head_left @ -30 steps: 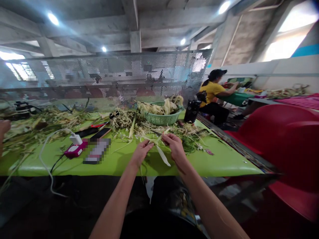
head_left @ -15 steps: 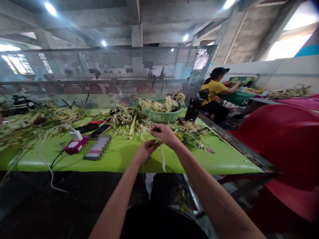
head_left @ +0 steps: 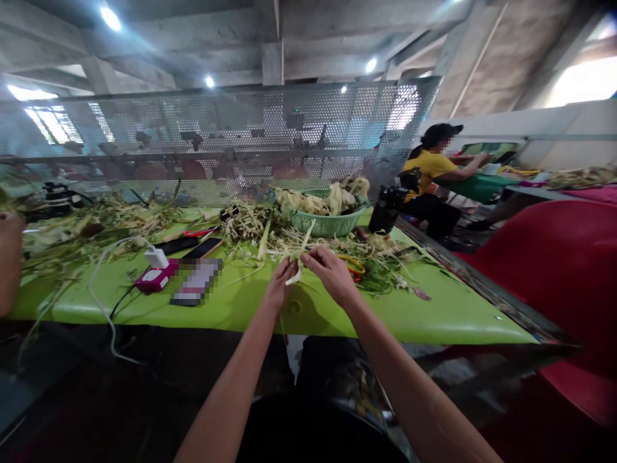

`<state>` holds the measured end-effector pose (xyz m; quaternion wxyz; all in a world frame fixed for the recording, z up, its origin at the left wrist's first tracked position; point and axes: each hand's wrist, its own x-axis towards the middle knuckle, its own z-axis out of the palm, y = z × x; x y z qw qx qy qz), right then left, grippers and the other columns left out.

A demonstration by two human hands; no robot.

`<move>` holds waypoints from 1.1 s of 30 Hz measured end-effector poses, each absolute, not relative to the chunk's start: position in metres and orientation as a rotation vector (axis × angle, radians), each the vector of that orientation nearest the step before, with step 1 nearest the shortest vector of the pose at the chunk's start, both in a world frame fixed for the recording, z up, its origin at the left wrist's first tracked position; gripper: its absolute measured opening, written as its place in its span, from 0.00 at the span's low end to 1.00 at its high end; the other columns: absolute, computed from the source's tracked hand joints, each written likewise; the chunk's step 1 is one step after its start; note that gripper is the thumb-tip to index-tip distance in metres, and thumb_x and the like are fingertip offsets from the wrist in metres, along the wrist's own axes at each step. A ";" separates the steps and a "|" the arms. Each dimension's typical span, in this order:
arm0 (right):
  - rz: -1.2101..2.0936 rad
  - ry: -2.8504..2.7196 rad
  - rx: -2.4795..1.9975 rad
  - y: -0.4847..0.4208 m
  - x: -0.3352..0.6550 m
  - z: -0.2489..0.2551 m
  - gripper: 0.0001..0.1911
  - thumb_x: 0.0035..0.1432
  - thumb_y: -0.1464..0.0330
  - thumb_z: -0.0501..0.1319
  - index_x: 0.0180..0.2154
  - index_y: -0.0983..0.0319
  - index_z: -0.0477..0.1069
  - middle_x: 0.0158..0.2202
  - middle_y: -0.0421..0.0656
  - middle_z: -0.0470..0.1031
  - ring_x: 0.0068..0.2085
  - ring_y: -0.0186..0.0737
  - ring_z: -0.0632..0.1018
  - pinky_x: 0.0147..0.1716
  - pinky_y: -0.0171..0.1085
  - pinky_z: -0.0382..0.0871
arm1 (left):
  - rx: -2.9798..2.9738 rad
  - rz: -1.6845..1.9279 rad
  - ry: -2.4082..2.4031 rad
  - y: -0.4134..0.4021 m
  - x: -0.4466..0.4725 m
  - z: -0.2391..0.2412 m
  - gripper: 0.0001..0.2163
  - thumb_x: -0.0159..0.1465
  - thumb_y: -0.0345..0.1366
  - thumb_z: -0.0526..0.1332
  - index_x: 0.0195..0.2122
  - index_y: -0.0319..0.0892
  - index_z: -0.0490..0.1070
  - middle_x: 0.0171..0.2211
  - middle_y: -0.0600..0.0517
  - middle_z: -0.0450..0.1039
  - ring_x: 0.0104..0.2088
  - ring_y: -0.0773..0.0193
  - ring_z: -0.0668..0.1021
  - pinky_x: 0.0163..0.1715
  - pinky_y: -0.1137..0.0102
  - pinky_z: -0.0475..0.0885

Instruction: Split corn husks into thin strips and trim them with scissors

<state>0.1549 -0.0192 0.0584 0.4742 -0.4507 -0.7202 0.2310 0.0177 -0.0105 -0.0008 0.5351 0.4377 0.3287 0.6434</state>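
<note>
Between my hands, over the front half of the green table (head_left: 231, 315), is a pale strip of what looks like corn husk (head_left: 306, 239). One end points up and away; a wider end hangs below my fingers. My left hand (head_left: 279, 286) pinches it from the left. The fingers of my right hand (head_left: 331, 273) close on it from the right. Just beyond them, a green plastic basket (head_left: 325, 225) holds dry husks (head_left: 335, 198). Left of the basket lies a heap of short husk scraps (head_left: 245, 225), with a longer husk piece (head_left: 264, 243) beside it.
On the left are a purple power adapter (head_left: 155, 278) with a white plug and cable, two phones (head_left: 196, 283) (head_left: 205, 248) and red-handled scissors (head_left: 200, 231). A black bottle (head_left: 384, 211) and green strings (head_left: 378, 273) lie right. A co-worker's arm (head_left: 7, 263) shows at left; another person (head_left: 436, 167) sits right.
The husk strip has turned: it hung down toward me and now points up and away. My right hand has shifted slightly right and down. A co-worker's arm has come in at the left edge.
</note>
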 end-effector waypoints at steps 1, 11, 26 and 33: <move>0.656 -1.743 -1.104 -0.018 0.154 0.052 0.14 0.54 0.56 0.61 0.31 0.61 0.70 0.27 0.39 0.73 0.30 0.38 0.72 0.30 0.35 0.63 | 1.055 1.530 0.778 -0.011 0.017 -0.001 0.15 0.53 0.45 0.66 0.37 0.41 0.74 0.34 0.49 0.74 0.36 0.63 0.74 0.39 0.69 0.67; 0.957 -1.578 -0.974 -0.005 0.144 0.024 0.15 0.49 0.57 0.65 0.33 0.62 0.69 0.28 0.40 0.73 0.29 0.37 0.74 0.28 0.35 0.68 | 1.188 1.529 0.864 -0.015 0.012 0.002 0.10 0.55 0.34 0.63 0.39 0.41 0.73 0.38 0.50 0.74 0.39 0.64 0.73 0.45 0.69 0.66; 0.467 -1.902 -1.020 -0.011 0.148 0.028 0.07 0.57 0.65 0.59 0.31 0.60 0.74 0.30 0.41 0.77 0.32 0.40 0.75 0.33 0.35 0.65 | 0.881 1.557 0.791 -0.015 0.011 0.008 0.12 0.52 0.43 0.67 0.30 0.39 0.72 0.25 0.55 0.66 0.26 0.72 0.68 0.29 0.74 0.65; 0.494 -1.867 -1.052 -0.009 0.150 0.024 0.08 0.55 0.64 0.61 0.30 0.61 0.74 0.26 0.40 0.75 0.29 0.38 0.73 0.31 0.35 0.64 | 0.667 1.607 0.712 -0.017 0.006 0.010 0.11 0.52 0.39 0.68 0.31 0.37 0.73 0.23 0.56 0.66 0.22 0.75 0.65 0.28 0.75 0.64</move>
